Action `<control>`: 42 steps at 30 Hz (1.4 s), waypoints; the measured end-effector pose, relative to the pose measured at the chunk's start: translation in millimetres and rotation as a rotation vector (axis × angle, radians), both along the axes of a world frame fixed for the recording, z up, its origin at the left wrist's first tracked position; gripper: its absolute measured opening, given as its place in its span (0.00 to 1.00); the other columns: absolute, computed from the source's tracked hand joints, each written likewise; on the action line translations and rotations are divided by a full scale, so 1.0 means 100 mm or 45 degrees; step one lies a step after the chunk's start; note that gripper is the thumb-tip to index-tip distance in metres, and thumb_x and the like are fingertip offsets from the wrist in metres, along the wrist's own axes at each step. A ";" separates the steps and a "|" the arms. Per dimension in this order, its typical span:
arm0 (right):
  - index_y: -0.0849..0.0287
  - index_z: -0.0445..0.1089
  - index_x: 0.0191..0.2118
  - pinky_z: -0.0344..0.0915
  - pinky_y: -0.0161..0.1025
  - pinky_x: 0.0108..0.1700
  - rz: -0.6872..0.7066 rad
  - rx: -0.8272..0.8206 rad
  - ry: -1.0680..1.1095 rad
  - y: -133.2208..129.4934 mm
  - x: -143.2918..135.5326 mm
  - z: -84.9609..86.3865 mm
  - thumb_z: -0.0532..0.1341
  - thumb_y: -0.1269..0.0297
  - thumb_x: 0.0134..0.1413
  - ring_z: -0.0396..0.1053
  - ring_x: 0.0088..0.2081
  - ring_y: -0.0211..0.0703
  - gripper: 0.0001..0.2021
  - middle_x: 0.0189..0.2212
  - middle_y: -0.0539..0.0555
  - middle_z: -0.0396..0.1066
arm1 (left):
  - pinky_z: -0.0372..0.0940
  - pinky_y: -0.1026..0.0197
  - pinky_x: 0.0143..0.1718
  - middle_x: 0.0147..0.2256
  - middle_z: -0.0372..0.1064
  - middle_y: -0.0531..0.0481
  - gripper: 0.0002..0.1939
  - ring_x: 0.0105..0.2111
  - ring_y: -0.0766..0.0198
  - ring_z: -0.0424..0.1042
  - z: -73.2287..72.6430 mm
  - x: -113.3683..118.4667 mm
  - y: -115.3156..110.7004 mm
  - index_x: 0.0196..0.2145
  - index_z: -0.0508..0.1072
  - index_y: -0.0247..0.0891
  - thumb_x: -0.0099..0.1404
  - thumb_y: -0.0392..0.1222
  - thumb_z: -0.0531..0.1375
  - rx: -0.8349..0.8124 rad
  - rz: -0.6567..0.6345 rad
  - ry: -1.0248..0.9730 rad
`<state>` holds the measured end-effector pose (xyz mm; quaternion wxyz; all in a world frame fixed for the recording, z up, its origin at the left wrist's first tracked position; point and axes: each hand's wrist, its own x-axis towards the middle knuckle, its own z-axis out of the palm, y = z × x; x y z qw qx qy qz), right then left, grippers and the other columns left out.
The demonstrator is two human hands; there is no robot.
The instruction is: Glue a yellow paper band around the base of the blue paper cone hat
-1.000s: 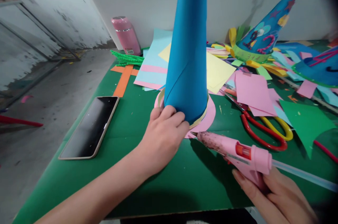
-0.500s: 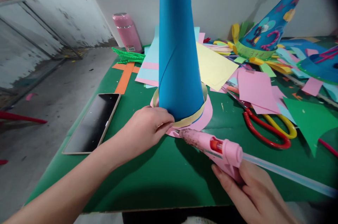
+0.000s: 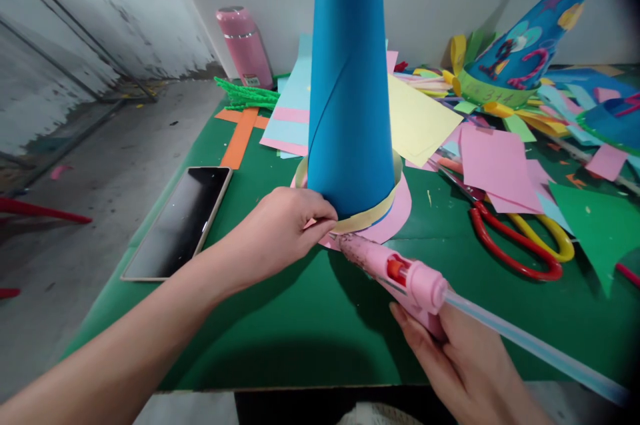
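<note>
A tall blue paper cone stands on a round pink paper base. Around the cone's foot runs a pale yellow paper strip. My left hand pinches the strip at the cone's front left, thumb and fingers together. In my right hand is a pink glue gun, held by its handle, with a long clear glue stick coming out of its back. The gun's nozzle is at the front edge of the base, just right of my left fingertips; whether it touches the paper I cannot tell.
A phone lies at the left on the green table. Behind are a pink bottle, green pipe cleaners and paper sheets. Right are red-handled scissors, yellow-handled scissors and a decorated blue cone hat.
The view has shifted a little, so the table's things sit slightly higher and farther right. The gun's rear and my right hand have swung slightly left; both hands keep their hold.
</note>
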<state>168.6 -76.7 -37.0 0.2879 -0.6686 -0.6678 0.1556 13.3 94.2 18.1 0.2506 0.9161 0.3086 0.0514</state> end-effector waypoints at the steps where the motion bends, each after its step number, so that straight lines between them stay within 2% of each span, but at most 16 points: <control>1: 0.54 0.58 0.49 0.67 0.30 0.30 0.011 0.020 -0.010 0.00 0.00 -0.02 0.51 0.67 0.54 0.71 0.31 0.39 0.15 0.33 0.51 0.72 | 0.56 0.67 0.25 0.24 0.70 0.54 0.11 0.25 0.68 0.65 0.01 0.00 0.00 0.25 0.72 0.38 0.59 0.35 0.52 -0.006 0.003 0.002; 7: 0.59 0.58 0.50 0.68 0.35 0.34 -0.016 0.105 -0.140 -0.01 -0.03 -0.07 0.51 0.68 0.54 0.71 0.36 0.42 0.16 0.38 0.55 0.71 | 0.56 0.66 0.26 0.25 0.70 0.53 0.11 0.26 0.67 0.65 0.02 0.01 0.00 0.25 0.72 0.37 0.59 0.36 0.52 -0.036 -0.015 -0.009; 12: 0.61 0.56 0.52 0.66 0.36 0.41 -0.004 0.150 -0.132 -0.02 -0.05 -0.09 0.51 0.69 0.54 0.66 0.45 0.42 0.18 0.45 0.56 0.67 | 0.56 0.66 0.26 0.25 0.70 0.53 0.11 0.25 0.68 0.64 0.01 0.00 0.00 0.25 0.72 0.37 0.59 0.35 0.52 -0.069 -0.003 0.006; 16: 0.61 0.54 0.54 0.65 0.36 0.43 0.013 0.144 -0.126 -0.01 -0.06 -0.09 0.51 0.69 0.54 0.65 0.47 0.42 0.20 0.47 0.56 0.65 | 0.55 0.67 0.27 0.25 0.70 0.53 0.10 0.26 0.68 0.64 -0.01 -0.01 0.01 0.25 0.72 0.37 0.59 0.36 0.52 -0.054 -0.014 -0.005; 30: 0.59 0.55 0.53 0.65 0.36 0.39 -0.012 0.114 -0.059 0.04 -0.10 -0.08 0.51 0.69 0.55 0.67 0.43 0.40 0.18 0.45 0.53 0.67 | 0.55 0.67 0.27 0.25 0.70 0.54 0.10 0.25 0.69 0.64 -0.03 0.00 0.01 0.25 0.71 0.37 0.59 0.35 0.52 -0.074 -0.032 -0.032; 36: 0.54 0.52 0.52 0.65 0.39 0.37 -0.095 0.129 0.059 0.07 -0.16 -0.02 0.45 0.69 0.59 0.68 0.38 0.40 0.16 0.41 0.52 0.68 | 0.55 0.67 0.26 0.24 0.70 0.55 0.10 0.25 0.70 0.65 -0.03 0.00 0.02 0.25 0.72 0.37 0.59 0.35 0.52 -0.079 -0.019 -0.030; 42: 0.55 0.54 0.51 0.65 0.39 0.36 -0.079 0.111 0.029 0.05 -0.15 -0.01 0.48 0.70 0.57 0.68 0.38 0.41 0.16 0.40 0.52 0.68 | 0.56 0.67 0.26 0.24 0.70 0.55 0.10 0.25 0.69 0.65 -0.02 0.00 0.01 0.25 0.72 0.37 0.59 0.36 0.52 -0.093 -0.003 -0.017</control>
